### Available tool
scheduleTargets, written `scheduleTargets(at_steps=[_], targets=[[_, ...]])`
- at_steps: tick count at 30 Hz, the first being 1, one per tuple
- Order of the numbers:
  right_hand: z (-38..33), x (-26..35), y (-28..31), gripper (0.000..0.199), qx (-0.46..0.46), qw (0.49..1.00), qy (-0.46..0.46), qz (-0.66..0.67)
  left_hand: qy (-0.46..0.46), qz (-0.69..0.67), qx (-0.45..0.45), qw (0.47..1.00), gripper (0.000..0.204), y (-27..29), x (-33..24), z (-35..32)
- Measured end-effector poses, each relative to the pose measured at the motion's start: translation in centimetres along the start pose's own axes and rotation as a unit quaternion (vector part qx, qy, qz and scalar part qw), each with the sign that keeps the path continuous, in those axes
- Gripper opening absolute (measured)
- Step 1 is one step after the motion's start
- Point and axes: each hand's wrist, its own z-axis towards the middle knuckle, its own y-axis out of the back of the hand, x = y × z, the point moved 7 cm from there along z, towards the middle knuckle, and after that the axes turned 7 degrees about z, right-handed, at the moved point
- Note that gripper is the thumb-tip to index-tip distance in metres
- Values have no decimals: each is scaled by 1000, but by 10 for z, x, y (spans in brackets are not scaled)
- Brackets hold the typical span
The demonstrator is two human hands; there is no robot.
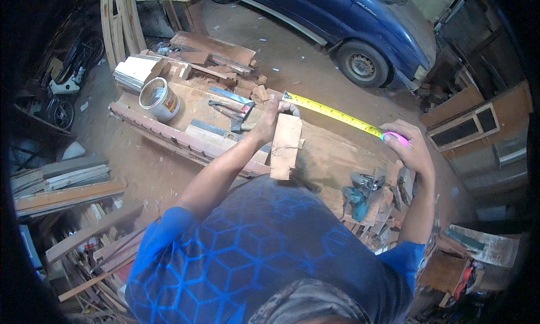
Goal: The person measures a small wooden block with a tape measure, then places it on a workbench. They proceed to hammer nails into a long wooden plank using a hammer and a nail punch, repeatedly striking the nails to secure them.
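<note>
My left hand (269, 121) is closed around the upper end of a light-brown wood block (286, 149), which stands out in front of my chest. A pink tape measure (396, 139) is gripped in my right hand (414, 147), off to the right. Its yellow blade (332, 113) runs out leftward in the air, and the free end comes close to the fingertips of my left hand. Whether those fingers touch the blade end, I cannot tell. Below both hands lies a wooden workbench (332, 152).
On the bench are a white bucket (169, 106), pincers (222, 107), a teal power saw (357, 203) and several wood offcuts (214, 48). A blue car (315, 14) is parked beyond. Stacked boards (67, 180) lie at left, near a motorbike (64, 93).
</note>
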Motion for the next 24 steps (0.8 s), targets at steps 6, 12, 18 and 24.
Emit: scheduleTargets(at_steps=[6, 12, 18, 24], targets=[[-7, 13, -6, 36, 39, 999, 27, 24, -17, 8, 10, 1000, 91, -1, -10, 7], [-14, 19, -13, 37, 71, 997, 25, 17, 2, 26, -18, 999, 94, 2, -16, 13], [-13, 16, -15, 36, 87, 996, 22, 12, -12, 34, -16, 999, 93, 1, -27, 12], [-11, 17, -17, 36, 100, 995, 25, 2, -20, 56, -11, 998, 94, 4, -24, 15]])
